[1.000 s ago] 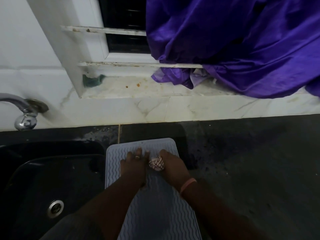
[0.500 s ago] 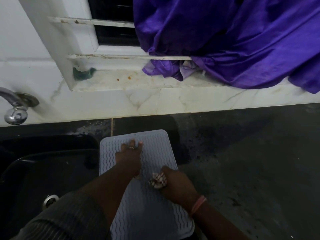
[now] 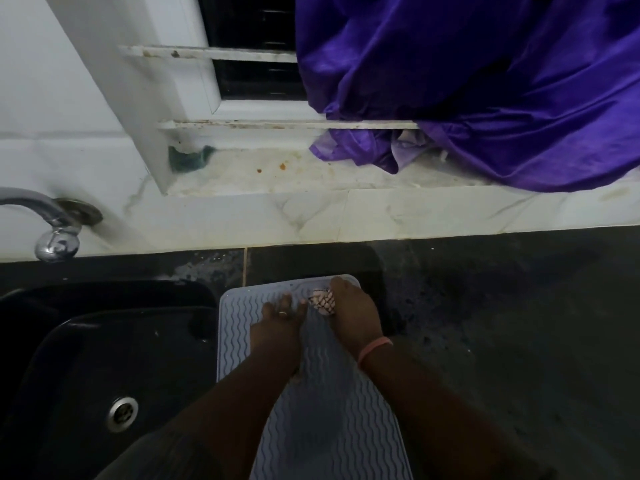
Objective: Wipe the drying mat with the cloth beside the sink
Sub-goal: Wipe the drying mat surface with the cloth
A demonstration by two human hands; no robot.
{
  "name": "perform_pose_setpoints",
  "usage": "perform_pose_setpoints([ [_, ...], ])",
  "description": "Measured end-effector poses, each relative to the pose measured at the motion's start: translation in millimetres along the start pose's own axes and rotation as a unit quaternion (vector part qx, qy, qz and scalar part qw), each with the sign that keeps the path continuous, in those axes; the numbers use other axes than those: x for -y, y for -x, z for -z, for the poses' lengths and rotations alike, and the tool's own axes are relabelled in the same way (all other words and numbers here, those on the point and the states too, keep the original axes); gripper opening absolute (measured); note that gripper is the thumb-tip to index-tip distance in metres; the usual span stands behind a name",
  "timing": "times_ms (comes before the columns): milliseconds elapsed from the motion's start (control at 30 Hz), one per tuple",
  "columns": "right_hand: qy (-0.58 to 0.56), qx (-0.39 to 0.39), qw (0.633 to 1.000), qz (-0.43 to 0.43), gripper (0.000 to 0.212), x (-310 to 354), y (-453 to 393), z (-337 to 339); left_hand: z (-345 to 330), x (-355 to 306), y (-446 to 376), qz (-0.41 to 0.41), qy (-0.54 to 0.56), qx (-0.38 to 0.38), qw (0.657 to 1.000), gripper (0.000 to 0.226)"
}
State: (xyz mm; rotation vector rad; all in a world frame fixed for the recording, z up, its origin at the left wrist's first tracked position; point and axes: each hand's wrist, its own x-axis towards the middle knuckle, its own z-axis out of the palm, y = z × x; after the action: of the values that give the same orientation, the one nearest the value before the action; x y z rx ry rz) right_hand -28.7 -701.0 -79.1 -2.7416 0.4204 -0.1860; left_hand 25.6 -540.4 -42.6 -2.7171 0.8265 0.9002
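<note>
Lying on the dark counter (image 3: 502, 341) just right of the black sink (image 3: 104, 358), the mat (image 3: 322, 410) is seen lengthwise, running from near the back wall toward the camera. Grey, wavy ribs across the whole surface.

Both forearms are extended forward over the mat, converging at its far end.

Left hand (image 3: 277, 323): laid palm-down on the mat's far left part, fingers straight and slightly spread, tips pointing at the wall. Nothing is held; the mat is pressed flat. A ring (image 3: 283, 313) is worn on one finger.

Right hand (image 3: 353, 313): placed at the far right corner of the mat, knuckles up, fingers curled around the cloth (image 3: 322, 301). The cloth is bunched into a small wad, pale with a dark check pattern, sticking out on the thumb side toward the left hand. It is touching the mat near the far edge. Whether the fingertips also touch the mat cannot be told. A pink band (image 3: 374, 348) is worn on the right wrist.

The two hands are just beside each other, with the cloth between them.

Background: tap (image 3: 52, 223) at left above the sink, drain (image 3: 121, 414) in the basin, purple fabric (image 3: 485, 91) piled on the sill (image 3: 294, 174), a green scrap (image 3: 188, 159) in the sill's left corner.
</note>
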Motion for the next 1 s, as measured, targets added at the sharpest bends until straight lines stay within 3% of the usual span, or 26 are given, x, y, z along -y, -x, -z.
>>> perform_pose_setpoints([
  [167, 0.053, 0.016, 0.998, 0.043, 0.029, -5, 34, 4, -2, 1, 1, -0.006, 0.000, -0.008, 1.000, 0.138],
  [300, 0.052, 0.040, 0.997, 0.030, 0.024, 12, 82, 15, -1, 2, 5, -0.015, -0.004, -0.016, 1.000, 0.136],
  [500, 0.132, 0.141, 0.981, -0.002, 0.040, 27, 146, 23, 2, 1, 10, -0.018, -0.008, -0.011, 1.000, 0.137],
  [600, 0.093, 0.177, 0.980, -0.019, 0.046, 31, 146, 36, 2, 1, 9, -0.019, -0.003, -0.010, 1.000, 0.138],
  [833, -0.092, 0.034, 0.994, -0.041, 0.037, 39, 64, 59, 0, 1, 8, -0.021, -0.013, -0.032, 0.999, 0.128],
  [1000, -0.069, 0.018, 0.997, 0.016, 0.022, 30, -8, 25, 3, 1, 7, -0.017, -0.028, -0.026, 0.999, 0.130],
])
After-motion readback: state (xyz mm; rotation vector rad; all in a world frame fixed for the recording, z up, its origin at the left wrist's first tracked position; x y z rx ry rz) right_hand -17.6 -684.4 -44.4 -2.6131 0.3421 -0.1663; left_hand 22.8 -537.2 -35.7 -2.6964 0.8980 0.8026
